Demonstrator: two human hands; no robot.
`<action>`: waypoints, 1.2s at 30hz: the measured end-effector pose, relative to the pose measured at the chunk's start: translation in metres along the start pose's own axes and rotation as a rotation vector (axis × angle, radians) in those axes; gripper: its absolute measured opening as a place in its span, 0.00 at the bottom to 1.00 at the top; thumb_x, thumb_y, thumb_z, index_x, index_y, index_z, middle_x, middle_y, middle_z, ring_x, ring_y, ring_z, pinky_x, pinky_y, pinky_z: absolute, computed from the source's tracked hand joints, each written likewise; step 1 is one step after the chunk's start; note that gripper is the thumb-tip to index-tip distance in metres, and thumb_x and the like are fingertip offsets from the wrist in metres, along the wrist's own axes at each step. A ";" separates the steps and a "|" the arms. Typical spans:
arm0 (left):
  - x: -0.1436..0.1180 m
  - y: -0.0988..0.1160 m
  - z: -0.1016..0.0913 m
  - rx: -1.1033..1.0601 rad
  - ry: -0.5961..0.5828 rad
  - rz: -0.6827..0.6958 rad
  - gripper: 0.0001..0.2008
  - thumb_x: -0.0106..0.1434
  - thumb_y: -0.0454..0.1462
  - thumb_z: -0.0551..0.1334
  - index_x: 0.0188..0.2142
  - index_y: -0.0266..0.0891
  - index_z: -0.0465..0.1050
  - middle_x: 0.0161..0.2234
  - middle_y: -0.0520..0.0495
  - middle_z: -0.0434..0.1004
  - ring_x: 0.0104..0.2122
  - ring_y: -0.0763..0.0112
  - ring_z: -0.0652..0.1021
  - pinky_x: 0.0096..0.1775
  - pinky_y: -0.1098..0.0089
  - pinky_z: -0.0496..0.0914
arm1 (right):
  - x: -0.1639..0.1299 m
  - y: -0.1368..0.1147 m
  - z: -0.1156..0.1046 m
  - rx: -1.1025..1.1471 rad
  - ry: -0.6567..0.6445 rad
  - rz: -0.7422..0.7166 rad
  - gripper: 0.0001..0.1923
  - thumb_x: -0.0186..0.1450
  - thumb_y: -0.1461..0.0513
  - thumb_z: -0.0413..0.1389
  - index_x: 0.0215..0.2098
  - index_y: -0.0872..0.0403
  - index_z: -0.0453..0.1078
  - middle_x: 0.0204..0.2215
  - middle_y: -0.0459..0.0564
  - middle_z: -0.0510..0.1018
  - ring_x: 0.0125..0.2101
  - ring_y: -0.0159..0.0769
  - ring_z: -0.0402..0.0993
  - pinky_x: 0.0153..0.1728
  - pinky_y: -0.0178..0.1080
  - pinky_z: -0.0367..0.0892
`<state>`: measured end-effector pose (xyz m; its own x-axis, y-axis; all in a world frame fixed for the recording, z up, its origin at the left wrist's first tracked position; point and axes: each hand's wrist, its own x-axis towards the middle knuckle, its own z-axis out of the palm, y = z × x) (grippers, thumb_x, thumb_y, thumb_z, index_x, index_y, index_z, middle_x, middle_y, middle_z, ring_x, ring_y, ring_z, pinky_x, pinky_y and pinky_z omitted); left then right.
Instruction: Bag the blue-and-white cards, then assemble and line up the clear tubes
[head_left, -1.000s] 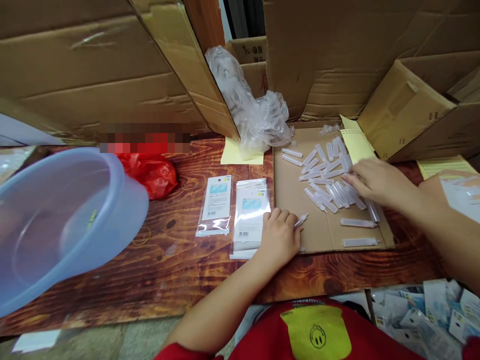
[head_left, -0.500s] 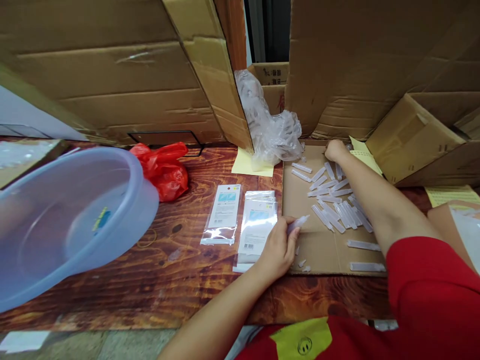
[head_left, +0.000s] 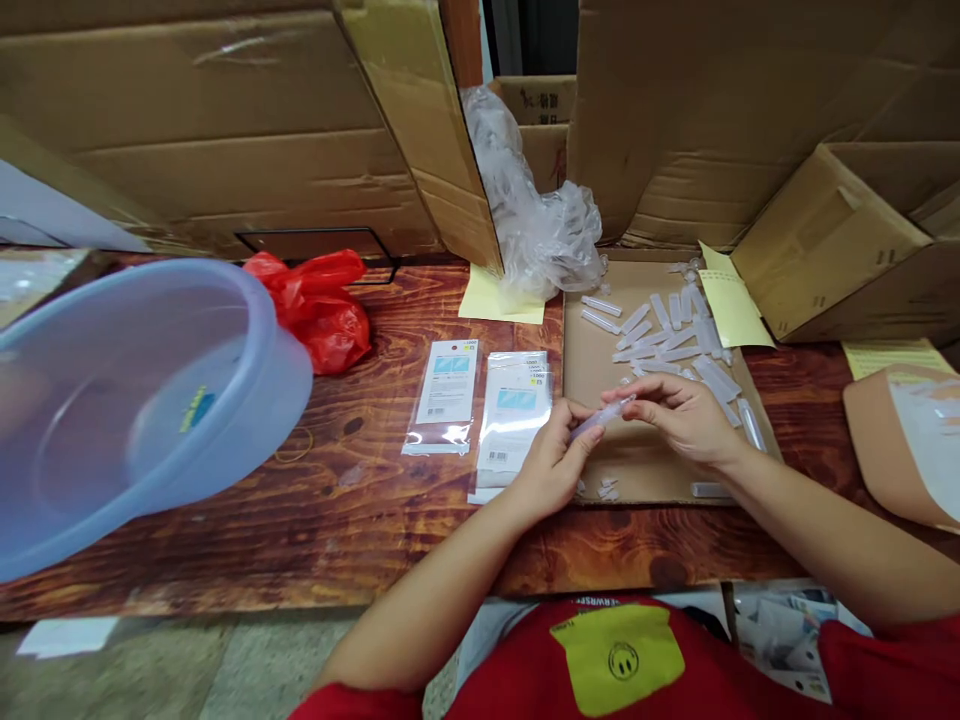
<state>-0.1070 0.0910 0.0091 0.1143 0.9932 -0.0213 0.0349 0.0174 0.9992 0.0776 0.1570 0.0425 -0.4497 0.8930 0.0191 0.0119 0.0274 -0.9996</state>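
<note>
Both hands meet over the front of the one cardboard tray (head_left: 645, 470), with a single clear plastic tube (head_left: 596, 418) between them, held slantwise just above the cardboard. The left hand (head_left: 559, 455) is closed around its body, fingers curled; the right hand (head_left: 667, 415) has thumb and fingertips pinched at its narrow tip. Behind them lie loose tubes (head_left: 716, 378), about two dozen by my count, though they overlap too much to be sure; two sit apart by the tray's left edge, and one near the front edge is partly covered by the right forearm. A few small clear bits (head_left: 607, 490) rest at the front edge.

Left of the tray are one packet (head_left: 446, 395) alone and one fanned stack of packets (head_left: 514, 420), several deep, just beside the tray's edge. A wide stretch of bench (head_left: 375, 500) runs from there to the single blue basin (head_left: 292, 370), giving elbow room leftward. In front of the tray only a narrow strip of wood remains; rightward, a gap separates it from one tan container (head_left: 866, 440).
</note>
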 end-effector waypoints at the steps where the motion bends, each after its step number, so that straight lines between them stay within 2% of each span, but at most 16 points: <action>1: 0.000 0.002 -0.001 -0.024 -0.044 0.019 0.15 0.68 0.51 0.59 0.41 0.41 0.66 0.33 0.49 0.71 0.35 0.68 0.72 0.39 0.68 0.67 | -0.004 -0.001 -0.002 -0.005 -0.018 -0.002 0.16 0.58 0.49 0.69 0.36 0.51 0.78 0.37 0.52 0.86 0.41 0.39 0.82 0.43 0.42 0.78; 4: -0.001 0.007 -0.006 -0.036 -0.137 0.075 0.12 0.69 0.47 0.58 0.39 0.42 0.65 0.36 0.49 0.72 0.37 0.69 0.72 0.42 0.67 0.66 | -0.011 -0.011 -0.011 -0.109 -0.099 -0.087 0.12 0.64 0.52 0.65 0.39 0.51 0.78 0.40 0.52 0.85 0.43 0.38 0.82 0.45 0.41 0.78; 7: -0.001 0.011 -0.009 0.117 -0.137 0.142 0.08 0.70 0.43 0.57 0.40 0.41 0.65 0.39 0.48 0.72 0.38 0.68 0.72 0.43 0.66 0.66 | -0.016 -0.019 -0.017 -0.405 -0.185 -0.270 0.09 0.69 0.57 0.58 0.44 0.49 0.78 0.42 0.51 0.85 0.45 0.37 0.82 0.48 0.40 0.76; 9: -0.001 0.011 -0.009 0.251 -0.143 0.186 0.07 0.70 0.42 0.56 0.40 0.42 0.64 0.38 0.47 0.72 0.37 0.67 0.72 0.42 0.66 0.67 | -0.019 -0.020 -0.018 -0.614 -0.196 -0.339 0.10 0.70 0.58 0.54 0.44 0.49 0.77 0.40 0.51 0.85 0.41 0.37 0.82 0.45 0.39 0.75; 11: -0.002 0.010 -0.007 0.342 -0.165 0.205 0.06 0.70 0.41 0.55 0.39 0.42 0.62 0.36 0.47 0.72 0.35 0.66 0.73 0.39 0.66 0.67 | -0.022 -0.019 -0.016 -0.746 -0.185 -0.256 0.13 0.72 0.55 0.51 0.39 0.50 0.75 0.29 0.49 0.83 0.31 0.35 0.80 0.37 0.38 0.74; 13: -0.002 0.009 -0.005 0.379 -0.182 0.209 0.06 0.70 0.41 0.55 0.39 0.43 0.60 0.36 0.47 0.72 0.35 0.65 0.73 0.38 0.65 0.68 | -0.024 -0.018 -0.014 -0.781 -0.189 -0.071 0.19 0.73 0.51 0.47 0.31 0.51 0.71 0.18 0.45 0.75 0.23 0.34 0.75 0.30 0.36 0.70; 15: -0.003 0.008 -0.003 0.378 -0.187 0.214 0.06 0.70 0.42 0.55 0.39 0.43 0.60 0.37 0.46 0.72 0.36 0.64 0.74 0.40 0.65 0.69 | -0.026 -0.020 -0.013 -0.758 -0.196 0.014 0.18 0.72 0.48 0.49 0.33 0.51 0.69 0.20 0.44 0.75 0.24 0.33 0.74 0.28 0.36 0.67; 17: -0.003 0.007 -0.001 0.371 -0.189 0.232 0.07 0.70 0.42 0.55 0.41 0.43 0.59 0.38 0.45 0.73 0.37 0.64 0.74 0.41 0.64 0.69 | -0.027 -0.023 -0.012 -0.727 -0.205 -0.014 0.18 0.68 0.46 0.53 0.39 0.51 0.69 0.27 0.47 0.78 0.28 0.34 0.74 0.30 0.36 0.67; 18: -0.004 0.006 -0.001 0.370 -0.191 0.238 0.07 0.70 0.42 0.55 0.41 0.43 0.59 0.38 0.44 0.73 0.37 0.64 0.74 0.41 0.64 0.70 | -0.028 -0.025 -0.012 -0.713 -0.211 0.001 0.19 0.68 0.45 0.52 0.38 0.51 0.68 0.27 0.47 0.77 0.27 0.34 0.73 0.30 0.36 0.66; 21: -0.005 0.006 0.000 0.369 -0.204 0.232 0.08 0.70 0.43 0.56 0.41 0.43 0.58 0.38 0.45 0.73 0.38 0.64 0.75 0.41 0.63 0.70 | -0.029 -0.029 -0.010 -0.669 -0.242 0.210 0.26 0.70 0.41 0.42 0.29 0.51 0.64 0.17 0.43 0.68 0.21 0.33 0.67 0.27 0.36 0.63; 22: -0.006 0.006 0.000 0.365 -0.211 0.225 0.08 0.70 0.43 0.56 0.40 0.43 0.57 0.38 0.45 0.73 0.38 0.64 0.75 0.41 0.63 0.70 | -0.029 -0.029 -0.010 -0.667 -0.244 0.233 0.26 0.70 0.40 0.43 0.30 0.51 0.64 0.18 0.43 0.68 0.22 0.33 0.67 0.28 0.36 0.63; 25: -0.007 0.008 0.001 0.348 -0.235 0.215 0.08 0.70 0.43 0.55 0.40 0.43 0.58 0.40 0.44 0.73 0.39 0.64 0.75 0.42 0.63 0.70 | -0.030 -0.031 -0.009 -0.725 -0.223 0.132 0.24 0.68 0.41 0.47 0.32 0.51 0.65 0.24 0.46 0.72 0.27 0.34 0.69 0.31 0.37 0.62; 27: -0.007 0.009 0.002 0.336 -0.239 0.206 0.08 0.70 0.43 0.56 0.40 0.43 0.58 0.40 0.44 0.74 0.39 0.64 0.75 0.42 0.64 0.70 | -0.031 -0.030 -0.009 -0.740 -0.218 0.133 0.25 0.69 0.42 0.44 0.29 0.51 0.64 0.23 0.46 0.71 0.26 0.34 0.67 0.31 0.37 0.61; 31: -0.007 0.008 0.002 0.311 -0.236 0.184 0.08 0.69 0.43 0.56 0.39 0.43 0.58 0.38 0.46 0.73 0.37 0.64 0.75 0.40 0.64 0.69 | -0.037 -0.025 -0.008 -0.715 -0.235 0.113 0.22 0.68 0.42 0.48 0.35 0.52 0.67 0.28 0.47 0.73 0.28 0.34 0.68 0.32 0.37 0.62; 34: -0.008 0.008 0.004 0.321 -0.245 0.185 0.08 0.69 0.42 0.56 0.38 0.43 0.58 0.38 0.46 0.74 0.37 0.65 0.74 0.40 0.65 0.68 | -0.040 -0.022 -0.005 -0.644 -0.203 0.205 0.28 0.69 0.39 0.41 0.28 0.51 0.63 0.23 0.46 0.69 0.28 0.34 0.66 0.32 0.38 0.62; 36: -0.008 0.008 0.006 0.333 -0.235 0.205 0.08 0.69 0.42 0.57 0.38 0.43 0.58 0.37 0.47 0.73 0.35 0.66 0.74 0.38 0.66 0.68 | -0.040 -0.021 -0.002 -0.587 -0.190 0.245 0.30 0.68 0.36 0.43 0.29 0.51 0.63 0.25 0.46 0.70 0.29 0.34 0.66 0.32 0.37 0.62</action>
<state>-0.1014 0.0827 0.0167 0.3730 0.9185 0.1311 0.3007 -0.2533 0.9195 0.0971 0.1211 0.0628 -0.5215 0.8110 -0.2653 0.5943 0.1221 -0.7949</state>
